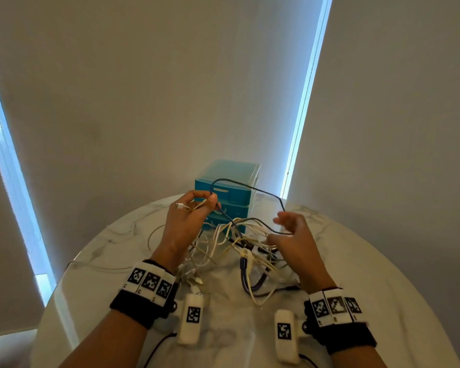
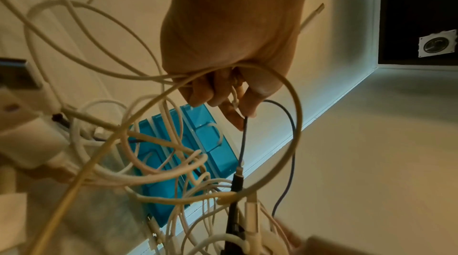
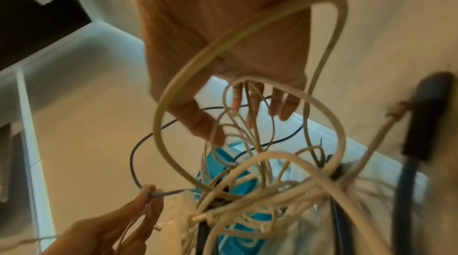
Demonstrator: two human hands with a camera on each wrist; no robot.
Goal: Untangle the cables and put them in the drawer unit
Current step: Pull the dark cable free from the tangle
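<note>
You have one tangle of white cables (image 1: 239, 248) on the round marble table (image 1: 369, 274), with one dark thin cable (image 1: 250, 185) looping up from it. Your left hand (image 1: 189, 216) pinches this dark cable and some white strands; your right hand (image 1: 292, 235) is relaxed with fingers spread, inside the loops. One blue drawer unit (image 1: 229, 189) stands behind the tangle, its drawers closed

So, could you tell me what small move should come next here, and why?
Probably the right hand should take the dark cable and draw it out of the white tangle. The left hand pinches it, it arcs free, and the right fingers are spread, holding nothing.
</note>
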